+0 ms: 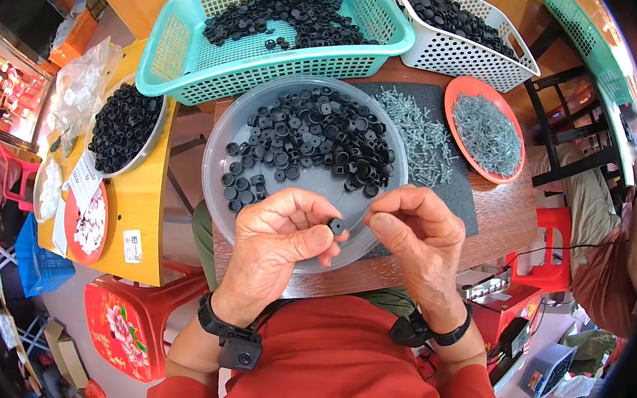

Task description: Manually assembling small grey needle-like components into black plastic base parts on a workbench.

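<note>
Between the thumb and fingers of my left hand (272,233) is a small round black plastic part (337,227) with a hole in its middle. A little to the right, my right hand (422,239) has its thumb and forefinger pinched together; whatever sits between the tips is too small to make out. Both hands are over the near rim of a clear round plastic tub (216,174), where many similar black caps (311,128) lie heaped. Loose silvery screws (415,134) are spread on a dark mat (456,213) to the right of the tub.
A red plate (454,123) of screws stands at the right. Behind the tub are a green basket (277,68) and a white basket (466,66), both with black parts. The yellow table (146,237) at left carries a bowl of black pieces (127,128) and a red stool (121,322) stands below.
</note>
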Demonstrator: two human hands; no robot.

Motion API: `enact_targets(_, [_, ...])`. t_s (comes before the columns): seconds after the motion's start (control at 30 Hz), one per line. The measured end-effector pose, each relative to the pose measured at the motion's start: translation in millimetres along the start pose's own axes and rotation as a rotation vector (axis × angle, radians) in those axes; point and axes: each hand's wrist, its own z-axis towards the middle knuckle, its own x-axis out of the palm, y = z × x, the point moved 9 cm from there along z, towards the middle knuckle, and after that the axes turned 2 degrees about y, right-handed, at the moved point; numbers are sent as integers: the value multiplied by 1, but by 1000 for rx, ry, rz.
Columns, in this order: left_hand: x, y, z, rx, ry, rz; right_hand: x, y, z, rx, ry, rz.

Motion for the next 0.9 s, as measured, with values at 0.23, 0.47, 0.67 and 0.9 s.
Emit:
enact_targets(0.23, [1, 1, -2, 15, -16, -10, 15, 2, -3, -105, -17, 156])
enact_targets(0.47, [1, 2, -4, 10, -33, -7, 15, 0, -6, -168, -12, 15])
enact_targets(0.67, [2, 2, -3, 10, -35, 9, 17, 15, -9, -385, -29, -258])
enact_targets(0.9, [2, 3, -2, 12, -32, 5, 16, 16, -11, -420, -78, -291])
